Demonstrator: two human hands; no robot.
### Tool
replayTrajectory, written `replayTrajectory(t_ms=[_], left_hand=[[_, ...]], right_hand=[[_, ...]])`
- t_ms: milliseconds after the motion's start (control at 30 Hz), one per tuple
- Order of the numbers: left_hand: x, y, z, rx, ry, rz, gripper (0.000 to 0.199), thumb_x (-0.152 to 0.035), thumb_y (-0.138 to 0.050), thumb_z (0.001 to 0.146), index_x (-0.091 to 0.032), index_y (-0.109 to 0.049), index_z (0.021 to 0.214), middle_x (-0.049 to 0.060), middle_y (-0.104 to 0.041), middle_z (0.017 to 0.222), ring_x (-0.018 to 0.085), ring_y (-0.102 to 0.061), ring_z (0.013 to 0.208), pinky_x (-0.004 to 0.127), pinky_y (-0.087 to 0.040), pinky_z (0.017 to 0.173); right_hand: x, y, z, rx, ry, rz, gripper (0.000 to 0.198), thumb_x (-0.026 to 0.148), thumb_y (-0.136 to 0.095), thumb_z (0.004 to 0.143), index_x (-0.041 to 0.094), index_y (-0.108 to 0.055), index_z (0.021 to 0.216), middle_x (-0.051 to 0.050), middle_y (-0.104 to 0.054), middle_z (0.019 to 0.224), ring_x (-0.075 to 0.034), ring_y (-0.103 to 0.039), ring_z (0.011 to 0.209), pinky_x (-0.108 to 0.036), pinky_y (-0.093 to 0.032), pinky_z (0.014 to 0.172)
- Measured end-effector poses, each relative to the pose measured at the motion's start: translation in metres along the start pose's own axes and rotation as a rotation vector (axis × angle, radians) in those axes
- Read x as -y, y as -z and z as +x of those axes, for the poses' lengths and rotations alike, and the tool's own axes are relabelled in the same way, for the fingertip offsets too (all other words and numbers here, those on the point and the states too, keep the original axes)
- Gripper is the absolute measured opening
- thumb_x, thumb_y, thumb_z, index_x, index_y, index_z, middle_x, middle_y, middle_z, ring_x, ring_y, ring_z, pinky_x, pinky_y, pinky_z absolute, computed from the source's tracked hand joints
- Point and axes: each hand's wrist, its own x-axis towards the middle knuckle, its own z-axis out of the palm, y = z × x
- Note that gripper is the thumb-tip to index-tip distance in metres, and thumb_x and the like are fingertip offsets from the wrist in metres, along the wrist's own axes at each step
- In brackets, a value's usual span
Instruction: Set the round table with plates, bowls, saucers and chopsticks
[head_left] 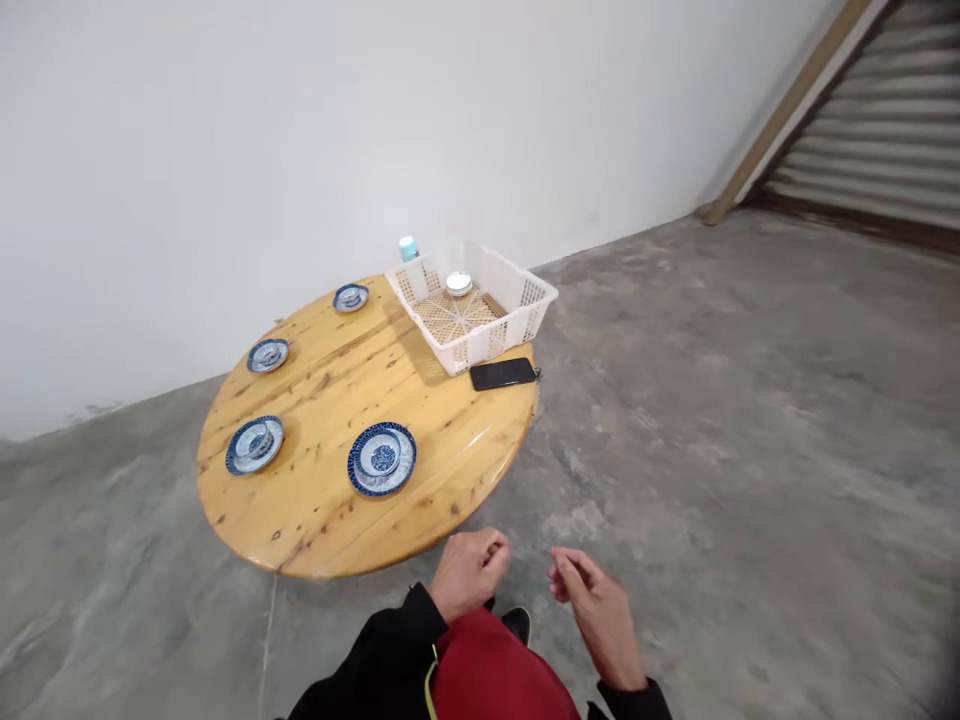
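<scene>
My left hand (469,572) is curled into a loose fist just off the near edge of the round wooden table (322,520), and nothing shows in it. To its right, over the floor, my right hand (589,600) has its thumb and fingers pressed together, also with nothing visible between them. Neither hand touches the table. Nearest to them on the tabletop is a blue-patterned plate (361,482) with a small bowl (380,455) on it. Another blue-rimmed plate (238,463) with a small bowl (259,440) sits to the left.
Farther back are two more blue plates with small bowls, one plate (259,366) at left and one plate (341,303) behind. A white plastic basket (487,345) holds white dishes (459,284). A black phone (502,374) lies before it; a blue-and-white container (408,248) stands behind.
</scene>
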Motion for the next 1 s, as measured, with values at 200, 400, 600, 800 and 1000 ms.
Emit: replayTrajectory(t_ms=[200,400,600,800,1000], left_hand=[[-0.004,0.02,0.058,-0.137,0.085,-0.065,0.023,-0.029,-0.044,0.095,-0.02,-0.061,0.082,0.0,-0.068,0.071,0.012,-0.059,0.062,0.023,-0.043,0.062],[-0.022,0.041,0.126,-0.257,-0.013,-0.119,0.02,-0.026,-0.047,0.094,-0.02,-0.062,0.082,-0.002,-0.066,0.071,0.011,-0.056,0.062,0.023,-0.039,0.063],[-0.041,0.113,0.191,-0.327,-0.116,-0.208,0.02,-0.029,-0.048,0.095,-0.019,-0.062,0.085,-0.001,-0.069,0.073,0.011,-0.061,0.064,0.021,-0.045,0.065],[-0.056,0.207,0.263,-0.449,-0.131,-0.042,0.017,-0.028,-0.048,0.094,-0.018,-0.061,0.089,0.0,-0.07,0.081,0.011,-0.065,0.07,0.022,-0.048,0.069],[-0.047,0.269,0.364,-0.433,0.087,0.073,0.017,-0.026,-0.049,0.091,-0.018,-0.064,0.094,0.002,-0.071,0.079,0.016,-0.067,0.075,0.026,-0.05,0.073]], right_hand=[[0.026,-0.007,0.056,0.148,-0.012,0.008,0.055,0.071,-0.069,0.063,0.018,-0.07,0.078,-0.004,-0.067,0.06,-0.02,-0.06,0.051,-0.031,-0.051,0.052],[0.085,0.018,0.113,0.079,0.004,-0.129,0.057,0.071,-0.07,0.06,0.018,-0.069,0.08,-0.004,-0.067,0.063,-0.019,-0.061,0.054,-0.031,-0.051,0.055],[0.172,0.029,0.187,0.092,0.215,-0.221,0.049,0.064,-0.069,0.07,0.018,-0.071,0.086,-0.006,-0.069,0.069,-0.018,-0.059,0.057,-0.031,-0.051,0.057],[0.289,-0.015,0.289,0.235,0.507,-0.28,0.04,0.054,-0.069,0.078,0.017,-0.072,0.089,-0.007,-0.073,0.078,-0.017,-0.062,0.062,-0.03,-0.05,0.059],[0.363,-0.123,0.443,0.421,0.507,-0.388,0.018,0.022,-0.06,0.087,0.008,-0.07,0.091,-0.01,-0.072,0.082,-0.018,-0.069,0.073,-0.03,-0.054,0.071]])
